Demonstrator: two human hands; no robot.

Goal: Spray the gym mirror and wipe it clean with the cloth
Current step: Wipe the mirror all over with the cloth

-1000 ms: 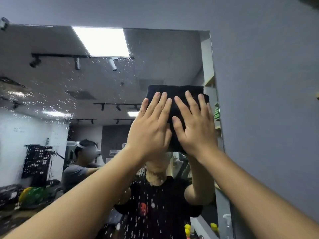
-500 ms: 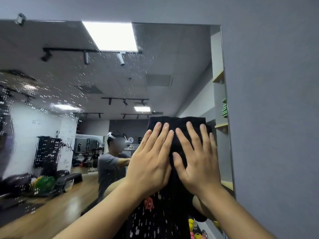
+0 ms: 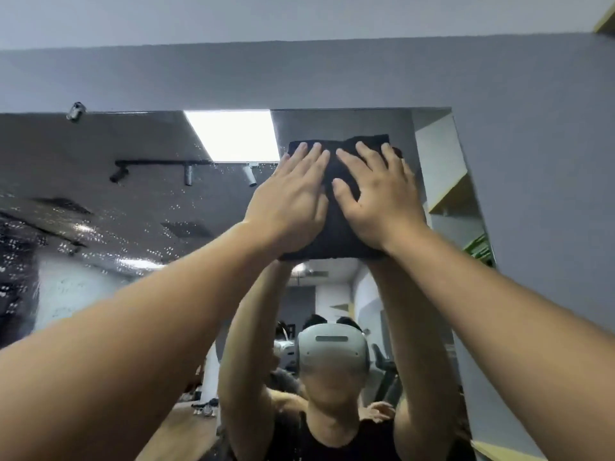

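Mirror (image 3: 139, 207) fills the left and centre of the frame, mounted on a grey wall (image 3: 532, 128), top edge just above the hands. Black folded cloth (image 3: 336, 211) sits flat on the glass near the mirror's upper right corner, just under the top edge. Left hand (image 3: 289, 197) and right hand (image 3: 382, 197) side by side on the cloth, fingers straight and fairly close together, palms pressing it to the glass; no curl round the cloth, nothing pinched. Arms stretched high, elbows nearly straight.

Spray droplets (image 3: 83, 227) speckle the left half of the glass, thick at mid left, thinner toward the reflected ceiling light panel (image 3: 233, 134). Strip below the cloth looks mostly clear of drops, though the reflection there is busy, so a thin film possibly remains. Spray bottle not in view.

Judged step: wiping, with a good part of the mirror not yet done.

Risks from here:
- Cloth is held only by flat palm pressure; easing off at full reach could let it slip or drop down the glass.
- Uneven push from the two hands could unfold or bunch the cloth, leaving streaks.
- Close to the top edge and right edge: overshooting would drag the damp cloth onto the painted wall.
- Droplets at left may run or dry into spots if they sit too long.
- Bare fingertips past the cloth edge could smudge cleaned glass.
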